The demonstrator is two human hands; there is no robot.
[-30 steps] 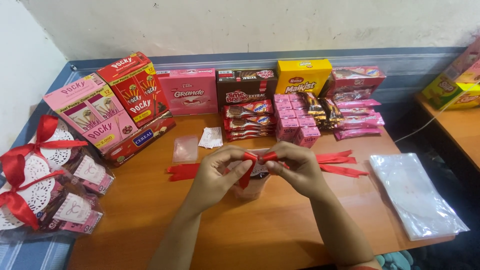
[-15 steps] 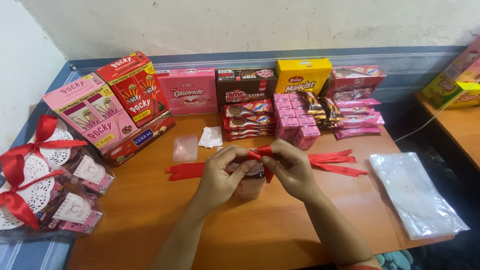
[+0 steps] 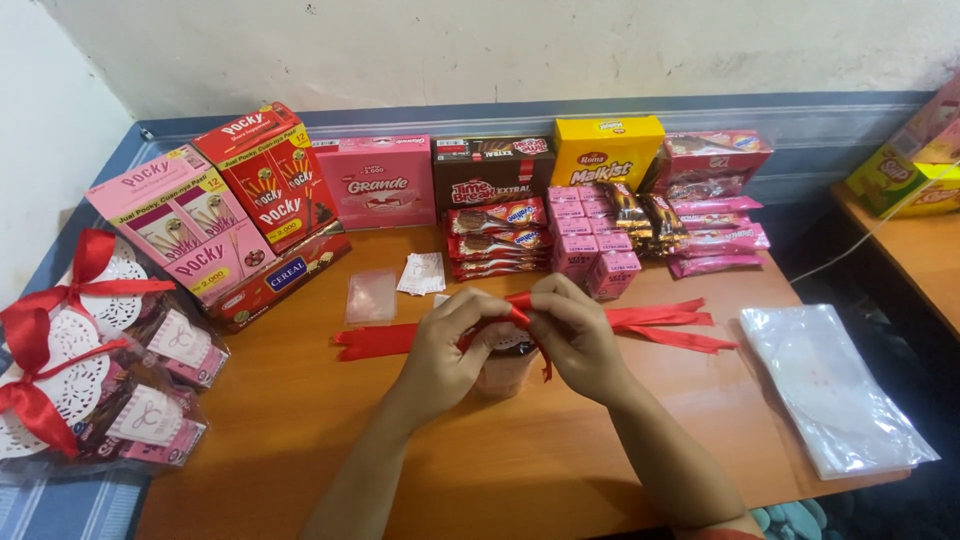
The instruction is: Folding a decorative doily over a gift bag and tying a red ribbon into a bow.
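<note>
Both hands meet over the middle of the wooden table (image 3: 520, 470). My left hand (image 3: 450, 345) and my right hand (image 3: 575, 335) pinch a red ribbon (image 3: 520, 315) between their fingertips, on top of a small clear bag of snacks (image 3: 503, 368) that stands under them. The bag is mostly hidden by the hands. More red ribbon strips (image 3: 660, 325) lie flat on the table to the right, and another strip (image 3: 375, 340) lies to the left.
Snack boxes and packets line the back: a pink box (image 3: 180, 225), a red box (image 3: 265, 175), a yellow box (image 3: 608, 150), pink packets (image 3: 590, 245). Finished ribbon-tied bags (image 3: 90, 370) lie at left. Clear plastic bags (image 3: 830, 385) lie at right. A small empty bag (image 3: 371, 295) lies nearby.
The hands have drawn closer together over the bag, and the ribbon ends between them are now pinched tighter.
</note>
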